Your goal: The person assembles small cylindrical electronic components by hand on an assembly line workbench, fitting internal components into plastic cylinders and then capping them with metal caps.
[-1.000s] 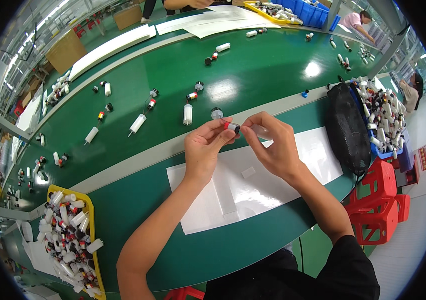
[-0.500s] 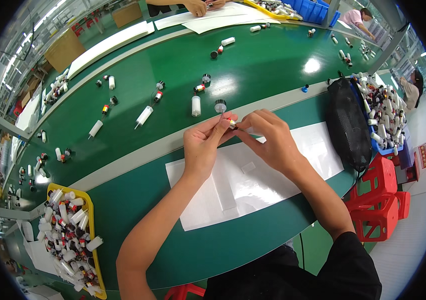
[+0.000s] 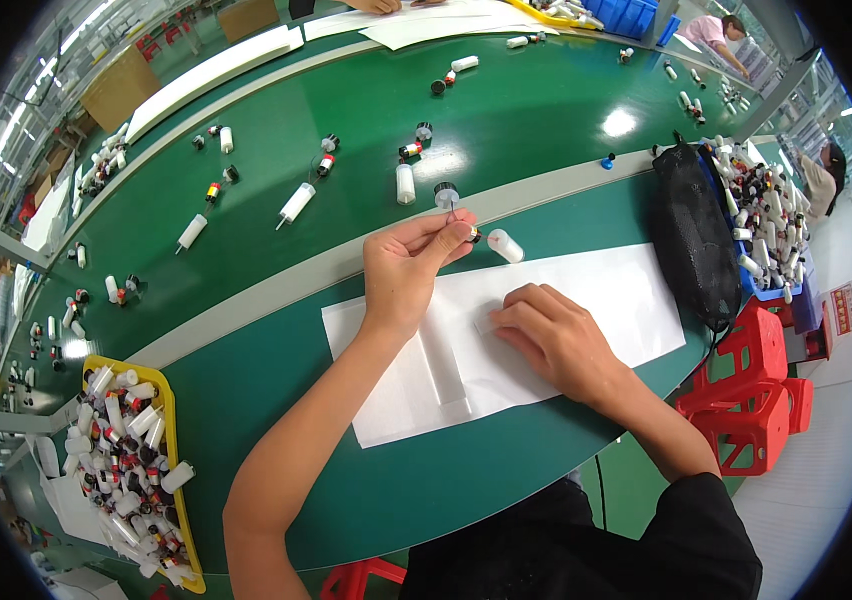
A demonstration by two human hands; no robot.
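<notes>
A yellow tray [image 3: 170,412] heaped with small parts sits at eight o'clock from the left hand [image 3: 406,265], whose thumb and fingers pinch a small dark-ended cylinder [image 3: 475,235]. A clear-and-black cap [image 3: 446,194] sits at one o'clock from that hand. At three o'clock, a white cylinder [image 3: 506,246] lies on the green tabletop [image 3: 346,510]. Five o'clock from it, the right hand [image 3: 558,338] bunches its fingers over a white sheet [image 3: 386,420], its grip unclear. A black mesh pouch [image 3: 691,255] lies at two o'clock from there.

No lettering can be read, the red wall sign [image 3: 844,310] included.
</notes>
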